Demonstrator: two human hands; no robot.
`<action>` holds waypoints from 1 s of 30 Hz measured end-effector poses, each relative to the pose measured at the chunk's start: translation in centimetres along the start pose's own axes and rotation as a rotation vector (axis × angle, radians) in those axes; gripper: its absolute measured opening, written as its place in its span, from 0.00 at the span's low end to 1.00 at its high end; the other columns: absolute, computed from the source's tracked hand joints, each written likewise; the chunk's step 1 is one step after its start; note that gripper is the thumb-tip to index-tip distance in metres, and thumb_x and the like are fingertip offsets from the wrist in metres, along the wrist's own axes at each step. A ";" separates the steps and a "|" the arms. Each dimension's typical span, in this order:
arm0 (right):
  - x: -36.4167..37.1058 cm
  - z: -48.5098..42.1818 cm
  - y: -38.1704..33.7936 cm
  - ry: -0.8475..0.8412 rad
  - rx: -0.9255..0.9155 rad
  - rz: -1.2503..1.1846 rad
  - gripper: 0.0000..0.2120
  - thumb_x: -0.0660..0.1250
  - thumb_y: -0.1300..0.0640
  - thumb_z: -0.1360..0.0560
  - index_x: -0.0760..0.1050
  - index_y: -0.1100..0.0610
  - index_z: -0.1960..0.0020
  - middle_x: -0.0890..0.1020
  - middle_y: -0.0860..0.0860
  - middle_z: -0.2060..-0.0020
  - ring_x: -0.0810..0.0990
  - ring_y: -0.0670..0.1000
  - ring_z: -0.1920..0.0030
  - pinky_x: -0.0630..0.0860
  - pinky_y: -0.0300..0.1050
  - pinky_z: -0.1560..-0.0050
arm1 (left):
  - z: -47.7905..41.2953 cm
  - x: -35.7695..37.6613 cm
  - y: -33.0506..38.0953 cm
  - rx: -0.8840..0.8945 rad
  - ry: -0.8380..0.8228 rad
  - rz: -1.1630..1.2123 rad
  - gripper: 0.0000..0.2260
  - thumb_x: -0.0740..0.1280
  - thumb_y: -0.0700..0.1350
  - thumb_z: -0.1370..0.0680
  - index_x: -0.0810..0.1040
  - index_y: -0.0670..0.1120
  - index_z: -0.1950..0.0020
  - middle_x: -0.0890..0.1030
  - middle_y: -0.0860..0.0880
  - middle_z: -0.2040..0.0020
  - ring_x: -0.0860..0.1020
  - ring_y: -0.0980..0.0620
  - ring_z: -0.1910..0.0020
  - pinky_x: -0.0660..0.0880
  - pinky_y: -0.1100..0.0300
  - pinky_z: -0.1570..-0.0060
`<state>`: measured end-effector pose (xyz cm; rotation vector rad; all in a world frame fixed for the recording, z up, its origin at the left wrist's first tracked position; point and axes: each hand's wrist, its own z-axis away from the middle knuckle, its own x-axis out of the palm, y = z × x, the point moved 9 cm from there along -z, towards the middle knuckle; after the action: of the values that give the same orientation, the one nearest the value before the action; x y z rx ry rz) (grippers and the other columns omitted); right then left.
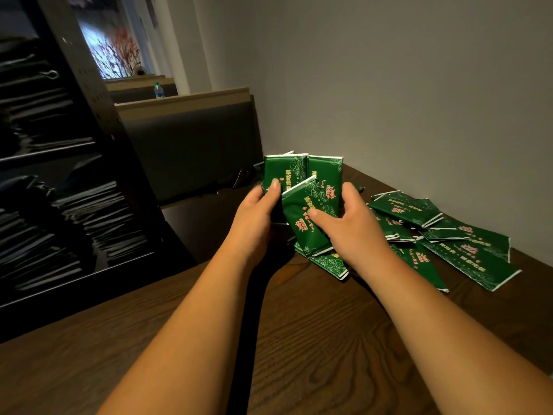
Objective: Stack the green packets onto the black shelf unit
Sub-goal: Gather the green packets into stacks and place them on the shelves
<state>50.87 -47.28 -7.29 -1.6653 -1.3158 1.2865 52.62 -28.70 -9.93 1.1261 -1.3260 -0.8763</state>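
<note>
1. both hands are raised over the wooden counter (299, 339) and hold a fan of green packets (324, 172) between them. the packets stand roughly upright and overlap, printed faces toward the camera.
2. the left hand (257, 211) grips the fan's left side. its thumb lies across the front of the leftmost packet, and its other fingers are hidden behind the bundle.
3. the right hand (356, 226) holds the fan's right side. its thumb presses on the front packet (299, 205), which is tilted across the others, and its fingers curl round the right edge from behind.
4. loose green packets (466, 250) lie flat on the counter to the right of the hands, along the grey wall (389, 85). they overlap one another at odd angles. one more packet (332, 262) lies just under the right wrist, partly covered by it.
5. the black shelf unit (98, 121) stands at the left, beside the counter's edge and well apart from the loose packets.
6. its shelves carry stacks of dark flat items (98, 211) with pale edges, but the light there is too dim to tell what they are.
7. beyond the counter is a dark padded seat back (191, 139) with a pale top rail. farther off, a small water bottle (159, 90) stands upright.
</note>
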 end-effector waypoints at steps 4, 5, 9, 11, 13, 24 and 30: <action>-0.9 -0.1 0.3 0.077 0.024 0.017 0.11 0.74 0.51 0.20 0.73 0.49 0.44 0.84 0.48 0.49 0.85 0.52 0.50 0.84 0.60 0.48 | -0.5 -1.3 -0.3 0.011 0.120 0.037 0.14 0.67 0.52 0.13 0.81 0.46 0.31 0.88 0.41 0.41 0.87 0.39 0.41 0.81 0.33 0.37; -1.2 -0.2 0.3 0.106 0.038 0.010 0.10 0.73 0.50 0.20 0.73 0.50 0.44 0.83 0.49 0.49 0.84 0.53 0.50 0.84 0.61 0.47 | -0.7 -1.9 -0.2 0.028 0.160 0.009 0.13 0.68 0.53 0.13 0.81 0.49 0.32 0.88 0.42 0.42 0.88 0.40 0.43 0.82 0.33 0.38; -2.1 -0.2 0.0 0.173 0.042 -0.055 0.12 0.71 0.44 0.20 0.75 0.51 0.44 0.84 0.54 0.47 0.83 0.58 0.48 0.82 0.65 0.44 | -1.3 -2.8 -0.7 0.027 0.193 -0.082 0.19 0.71 0.62 0.22 0.82 0.55 0.34 0.88 0.45 0.42 0.88 0.40 0.44 0.82 0.32 0.38; -1.7 -0.3 0.1 0.145 0.027 -0.064 0.23 0.69 0.37 0.22 0.74 0.56 0.42 0.81 0.63 0.43 0.81 0.67 0.44 0.80 0.72 0.42 | -1.5 -2.1 -1.1 0.005 0.141 -0.077 0.25 0.73 0.65 0.25 0.82 0.52 0.35 0.88 0.44 0.40 0.87 0.40 0.41 0.80 0.32 0.35; -0.9 -0.5 0.5 0.077 0.030 -0.115 0.23 0.68 0.35 0.24 0.75 0.53 0.40 0.83 0.60 0.41 0.83 0.65 0.42 0.80 0.73 0.40 | -0.9 -0.4 -0.7 0.010 0.056 -0.043 0.20 0.70 0.62 0.19 0.82 0.49 0.34 0.87 0.44 0.38 0.86 0.41 0.37 0.78 0.33 0.32; -0.5 -0.9 0.7 0.055 -0.022 -0.099 0.08 0.68 0.47 0.16 0.75 0.48 0.40 0.86 0.44 0.46 0.85 0.47 0.46 0.82 0.61 0.39 | -0.2 1.6 -1.4 -0.031 0.025 -0.047 0.21 0.68 0.60 0.18 0.78 0.52 0.28 0.85 0.45 0.35 0.86 0.43 0.37 0.79 0.37 0.32; 0.2 -0.8 0.2 -0.014 -0.059 0.067 0.17 0.65 0.46 0.15 0.69 0.46 0.28 0.80 0.45 0.34 0.80 0.49 0.34 0.77 0.52 0.40 | 0.1 2.6 -1.6 -0.077 -0.001 0.062 0.18 0.63 0.55 0.13 0.84 0.46 0.32 0.86 0.42 0.36 0.86 0.43 0.39 0.82 0.46 0.38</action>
<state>51.67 -47.07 -7.30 -1.7576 -1.3271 1.3117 52.96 -31.59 -10.77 1.0200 -1.3110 -0.8750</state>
